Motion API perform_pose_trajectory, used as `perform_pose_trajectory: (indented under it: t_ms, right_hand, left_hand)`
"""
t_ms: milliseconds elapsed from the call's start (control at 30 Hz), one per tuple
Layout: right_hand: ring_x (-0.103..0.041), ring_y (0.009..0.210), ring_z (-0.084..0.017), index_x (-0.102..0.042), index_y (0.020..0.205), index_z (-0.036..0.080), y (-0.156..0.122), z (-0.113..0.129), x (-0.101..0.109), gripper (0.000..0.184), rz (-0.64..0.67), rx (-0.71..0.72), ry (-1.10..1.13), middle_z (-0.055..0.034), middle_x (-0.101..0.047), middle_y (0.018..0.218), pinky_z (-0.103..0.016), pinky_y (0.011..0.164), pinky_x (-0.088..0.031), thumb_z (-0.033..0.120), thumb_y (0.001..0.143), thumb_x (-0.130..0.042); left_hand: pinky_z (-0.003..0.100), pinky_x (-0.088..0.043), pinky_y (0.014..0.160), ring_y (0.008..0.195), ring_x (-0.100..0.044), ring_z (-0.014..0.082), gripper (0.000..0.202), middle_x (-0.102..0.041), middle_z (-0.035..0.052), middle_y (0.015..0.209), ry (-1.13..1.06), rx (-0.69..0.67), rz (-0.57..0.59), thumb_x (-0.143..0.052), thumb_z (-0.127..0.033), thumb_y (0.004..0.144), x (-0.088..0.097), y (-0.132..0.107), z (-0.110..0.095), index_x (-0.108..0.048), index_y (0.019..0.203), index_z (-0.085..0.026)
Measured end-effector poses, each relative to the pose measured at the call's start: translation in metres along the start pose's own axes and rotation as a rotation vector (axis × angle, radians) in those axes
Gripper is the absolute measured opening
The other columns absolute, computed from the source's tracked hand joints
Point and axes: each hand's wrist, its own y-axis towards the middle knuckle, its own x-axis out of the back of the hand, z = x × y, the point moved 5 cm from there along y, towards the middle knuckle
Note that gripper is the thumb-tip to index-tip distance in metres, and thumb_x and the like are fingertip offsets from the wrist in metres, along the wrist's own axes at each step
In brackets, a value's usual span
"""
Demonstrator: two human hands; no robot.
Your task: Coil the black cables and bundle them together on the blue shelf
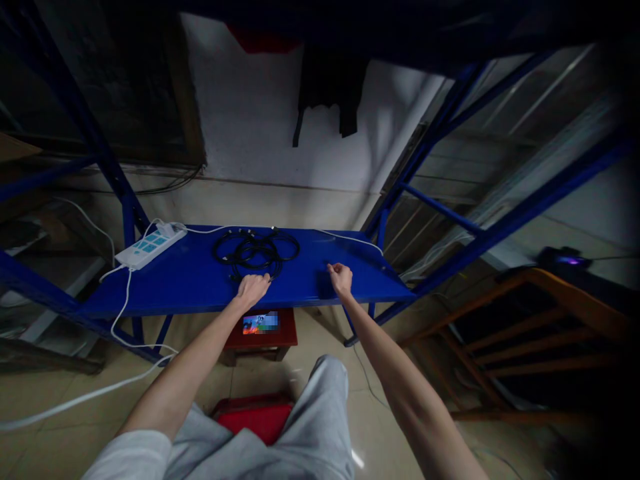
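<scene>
Several loops of black cable (257, 252), with small light-coloured plug ends, lie in a loose heap on the blue metal shelf (305, 270). My left hand (254, 289) is closed at the near edge of this heap, its fingers curled down. Whether it grips a strand there is hidden. Farther right, over bare shelf surface, my right hand (341, 277) is curled into a loose fist, apart from the cables. I see nothing in it. A shadow falls on the shelf beside that hand.
A white power strip (150, 247) with plugs and white cords sits at the shelf's left end. Below is a small red-brown stool (287, 333) with a lit phone (255, 325). Blue frame posts (425, 153) flank the shelf. A wooden chair (540, 327) stands right.
</scene>
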Motion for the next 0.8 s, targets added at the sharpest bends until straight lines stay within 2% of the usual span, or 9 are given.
perform_pose_trajectory:
  t_ms: [133,300,400,500,567,633,700,767,800]
  right_hand:
    - [-0.058,0.071,-0.02,-0.069,0.081,0.018,-0.002,-0.013,0.007,0.031,-0.034,-0.077,-0.149,-0.0102,-0.068,0.081,-0.028,0.063,-0.037,0.047,0.085,-0.057]
    - [-0.056,0.074,-0.022,-0.069,0.095,0.016,0.005,-0.002,0.013,0.043,-0.079,-0.004,-0.094,-0.0098,-0.066,0.083,-0.031,0.068,-0.04,0.056,0.086,-0.056]
    - [-0.056,0.076,-0.022,-0.064,0.115,0.015,-0.001,0.033,0.011,0.055,-0.045,0.166,0.116,-0.0073,-0.064,0.084,-0.033,0.073,-0.044,0.061,0.085,-0.056]
    - [-0.058,0.101,-0.024,-0.045,0.142,0.02,-0.026,0.091,-0.003,0.084,0.226,0.394,0.371,-0.0109,-0.063,0.113,-0.037,0.086,-0.047,0.061,0.074,-0.071]
    - [-0.052,0.124,-0.026,-0.031,0.152,0.025,-0.05,0.131,-0.014,0.098,0.481,0.49,0.521,-0.0139,-0.054,0.135,-0.04,0.097,-0.045,0.056,0.072,-0.078]
    - [-0.05,0.13,-0.025,-0.033,0.15,0.028,-0.074,0.162,-0.022,0.092,0.686,0.507,0.686,-0.0128,-0.054,0.137,-0.039,0.101,-0.043,0.053,0.074,-0.078]
    - [-0.06,0.118,-0.023,-0.045,0.138,0.026,-0.088,0.179,-0.027,0.074,0.763,0.445,0.816,-0.0097,-0.064,0.122,-0.037,0.098,-0.047,0.051,0.076,-0.077]
    - [-0.068,0.087,-0.02,-0.054,0.115,0.023,-0.095,0.182,-0.036,0.052,0.777,0.309,0.893,-0.0036,-0.069,0.092,-0.035,0.083,-0.053,0.052,0.078,-0.075]
    - [-0.066,0.07,-0.017,-0.053,0.105,0.022,-0.097,0.179,-0.042,0.045,0.781,0.234,0.913,0.001,-0.065,0.076,-0.033,0.074,-0.054,0.053,0.078,-0.074]
  left_hand:
    - [0.031,-0.048,0.073,0.087,-0.071,0.027,0.023,-0.073,0.0152,0.089,-0.006,-0.04,-0.096,-0.05,-0.027,0.097,0.017,-0.033,-0.004,-0.064,0.111,-0.014]
    - [0.028,-0.041,0.065,0.079,-0.068,0.0234,0.018,-0.071,0.0107,0.082,-0.112,0.05,-0.28,-0.052,-0.027,0.095,0.063,-0.069,0.025,-0.066,0.097,-0.017]
    - [0.025,-0.035,0.06,0.062,-0.06,0.0164,0.022,-0.062,0.0029,0.064,-0.391,0.172,-0.481,-0.054,-0.033,0.094,0.106,-0.081,0.044,-0.063,0.079,-0.019]
    - [0.023,-0.029,0.052,0.05,-0.044,0.0103,0.045,-0.045,-0.0028,0.052,-0.924,0.15,-0.622,-0.053,-0.049,0.094,0.145,-0.083,0.048,-0.047,0.061,-0.019]
    - [0.022,-0.021,0.045,0.043,-0.03,0.0067,0.053,-0.032,-0.0065,0.049,-1.288,0.117,-0.558,-0.055,-0.056,0.091,0.159,-0.077,0.043,-0.035,0.058,-0.02]
    - [0.021,-0.012,0.042,0.04,-0.02,0.0043,0.057,-0.022,-0.0096,0.049,-1.549,0.097,-0.409,-0.06,-0.058,0.088,0.162,-0.067,0.037,-0.027,0.059,-0.022]
    - [0.02,-0.008,0.039,0.04,-0.014,0.0031,0.058,-0.017,-0.0114,0.051,-1.708,0.104,-0.257,-0.064,-0.059,0.085,0.154,-0.058,0.036,-0.026,0.061,-0.022]
    - [0.019,-0.009,0.038,0.04,-0.011,0.0028,0.057,-0.015,-0.0124,0.051,-1.786,0.151,-0.177,-0.065,-0.06,0.082,0.136,-0.05,0.043,-0.027,0.062,-0.023]
    - [0.018,-0.01,0.037,0.04,-0.011,0.0028,0.056,-0.015,-0.0125,0.05,-1.794,0.184,-0.167,-0.066,-0.06,0.081,0.125,-0.047,0.048,-0.029,0.062,-0.023]
